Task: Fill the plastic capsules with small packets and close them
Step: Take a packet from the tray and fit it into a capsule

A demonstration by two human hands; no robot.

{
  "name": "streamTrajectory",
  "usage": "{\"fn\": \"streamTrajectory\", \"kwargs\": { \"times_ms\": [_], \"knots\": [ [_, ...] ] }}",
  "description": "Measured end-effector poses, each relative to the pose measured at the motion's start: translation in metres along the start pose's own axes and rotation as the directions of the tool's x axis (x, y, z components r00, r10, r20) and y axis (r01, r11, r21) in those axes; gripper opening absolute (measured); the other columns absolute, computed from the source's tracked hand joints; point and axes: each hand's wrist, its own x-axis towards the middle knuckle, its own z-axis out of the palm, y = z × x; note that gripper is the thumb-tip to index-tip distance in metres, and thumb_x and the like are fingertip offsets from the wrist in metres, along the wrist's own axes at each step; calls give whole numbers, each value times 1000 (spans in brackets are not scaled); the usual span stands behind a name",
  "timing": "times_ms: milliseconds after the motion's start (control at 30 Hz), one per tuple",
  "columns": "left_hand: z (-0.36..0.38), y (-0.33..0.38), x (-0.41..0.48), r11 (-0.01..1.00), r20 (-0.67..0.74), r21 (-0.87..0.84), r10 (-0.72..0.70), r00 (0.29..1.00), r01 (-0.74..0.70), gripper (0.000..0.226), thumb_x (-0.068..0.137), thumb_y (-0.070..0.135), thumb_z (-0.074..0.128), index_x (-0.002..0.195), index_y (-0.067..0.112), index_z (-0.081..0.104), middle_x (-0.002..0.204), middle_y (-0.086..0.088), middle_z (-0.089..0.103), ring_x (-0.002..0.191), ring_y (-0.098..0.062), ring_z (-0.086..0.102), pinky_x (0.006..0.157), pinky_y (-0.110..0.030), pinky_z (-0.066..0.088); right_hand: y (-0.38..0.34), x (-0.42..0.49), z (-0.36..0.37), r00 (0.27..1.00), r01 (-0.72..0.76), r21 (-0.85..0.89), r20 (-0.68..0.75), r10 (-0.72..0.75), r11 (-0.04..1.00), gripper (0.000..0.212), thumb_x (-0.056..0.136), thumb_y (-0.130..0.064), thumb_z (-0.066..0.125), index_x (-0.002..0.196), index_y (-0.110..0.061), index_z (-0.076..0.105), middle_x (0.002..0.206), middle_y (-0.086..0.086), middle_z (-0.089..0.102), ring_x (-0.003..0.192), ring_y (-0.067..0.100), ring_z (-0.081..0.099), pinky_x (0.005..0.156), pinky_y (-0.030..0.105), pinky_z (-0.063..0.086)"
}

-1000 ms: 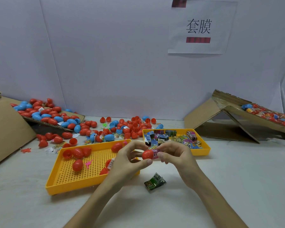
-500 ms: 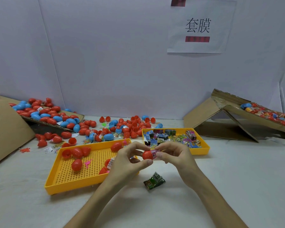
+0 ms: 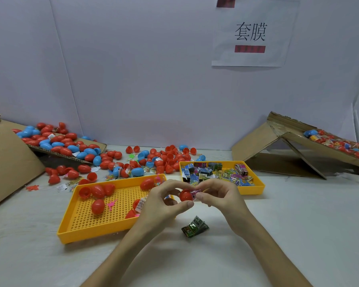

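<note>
My left hand (image 3: 161, 200) grips a red capsule half (image 3: 186, 195) between thumb and fingers above the table. A small pink packet (image 3: 195, 192) sticks out of the half's right side, pinched by the fingertips of my right hand (image 3: 221, 195). A green packet (image 3: 194, 227) lies on the table just below both hands. Behind my right hand, the small yellow tray (image 3: 257, 188) holds several coloured packets. On the left, the perforated yellow tray (image 3: 87, 230) holds several red capsule pieces (image 3: 97, 206).
Loose red and blue capsules (image 3: 87, 151) are scattered along the back and on a cardboard sheet at the back left. A cardboard ramp (image 3: 294, 148) at the right carries more capsules. Brown cardboard (image 3: 6, 162) leans at the far left.
Both hands stay together at the same spot with the red half and pink packet. The view has shifted slightly.
</note>
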Motion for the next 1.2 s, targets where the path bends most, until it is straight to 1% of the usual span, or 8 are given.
{"fn": "streamTrajectory", "kwargs": {
  "times_ms": [100, 267, 367, 467, 633, 900, 1067, 1200],
  "knots": [
    [1, 1, 0, 1000, -7, 2, 10, 1000, -10, 41, 81, 17, 83, 91, 55, 71, 100, 23, 68, 99, -5, 66, 76, -21, 58, 2, 1, 0, 1000, 16, 0, 2, -16, 1000, 21, 80, -8, 78, 84, -28, 78, 75, -5, 71, 66, 4, 62, 59, 15, 48],
    [1, 3, 0, 998, -28, -55, -21, 999, 19, 29, 79, 18, 84, 90, 42, 72, 96, 18, 72, 93, -6, 70, 71, -18, 56, 7, 2, 1, 999, 44, -56, -16, -45, 997, 39, 75, -12, 84, 102, -39, 74, 89, -14, 68, 73, 4, 61, 68, 23, 55],
    [1, 5, -1, 992, -74, -118, -58, 996, 49, 22, 74, 27, 84, 92, 33, 73, 94, 18, 74, 89, -5, 71, 69, -17, 56, 9, 0, 6, 989, 100, -48, -103, -104, 994, 50, 68, -18, 84, 113, -30, 68, 95, -9, 63, 75, 11, 59, 67, 28, 56],
    [0, 6, -1, 971, -143, -225, -109, 984, 74, 30, 68, 35, 81, 96, 29, 75, 97, 12, 76, 90, -9, 72, 69, -19, 56, 13, -3, 14, 914, 245, -260, -260, -312, 934, 35, 69, -20, 81, 100, -20, 64, 85, -8, 61, 69, 12, 61, 60, 26, 52],
    [6, 9, 5, 919, -151, -371, -201, 968, 133, 32, 70, 29, 81, 101, 25, 77, 102, 7, 76, 94, -13, 72, 72, -20, 57, 21, -7, 26, 772, 411, -551, -213, -598, 727, 26, 76, -15, 85, 95, -13, 67, 90, -6, 65, 76, 4, 64, 66, 15, 52],
    [30, 30, 14, 651, -61, -733, -354, 933, 198, 43, 67, 14, 82, 108, 4, 72, 105, -17, 74, 99, -30, 73, 75, -28, 59, 21, -5, 25, 728, 379, -651, -229, -647, 658, 45, 74, -10, 85, 116, -11, 69, 108, -4, 66, 98, 3, 63, 83, 14, 51],
    [46, 29, 15, 557, -2, -810, -317, 948, 184, 31, 87, 19, 70, 111, -2, 69, 107, -22, 73, 103, -34, 72, 80, -32, 61, 21, -4, 18, 706, 312, -680, -300, -641, 663, 42, 77, -9, 80, 117, -16, 70, 108, -9, 65, 101, -6, 58, 84, 9, 50],
    [41, 23, 14, 526, 35, -825, -321, 946, 209, 31, 88, 20, 66, 110, -1, 68, 110, -24, 72, 105, -39, 70, 81, -35, 62, 21, -2, 17, 694, 337, -688, -280, -663, 643, 36, 76, -8, 78, 112, -9, 74, 102, -7, 64, 100, -11, 56, 82, 6, 47]
  ]
}}
